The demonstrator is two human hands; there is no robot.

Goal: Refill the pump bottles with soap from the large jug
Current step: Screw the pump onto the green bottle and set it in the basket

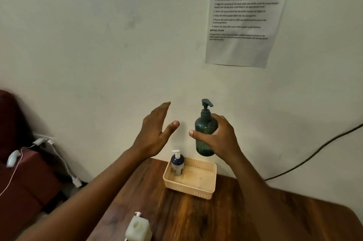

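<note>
My right hand [222, 138] grips a dark green pump bottle [204, 132] upright in the air, above the far right part of a beige plastic basket [196, 191]. Its pump head is on. My left hand [155, 132] hovers open to the left of the bottle, fingers spread, touching nothing. Inside the basket's far left corner stands a small dark blue bottle [177, 163] with a white pump. A white translucent square pump bottle [137, 228] stands at the table's near edge. The large jug is not in view.
The brown wooden table [216, 219] ends at a white wall. A printed task sheet [243, 14] hangs on the wall. White charger cables [64, 164] and a dark red seat [25, 181] lie left of the table. A black cable [314, 152] runs along the wall at right.
</note>
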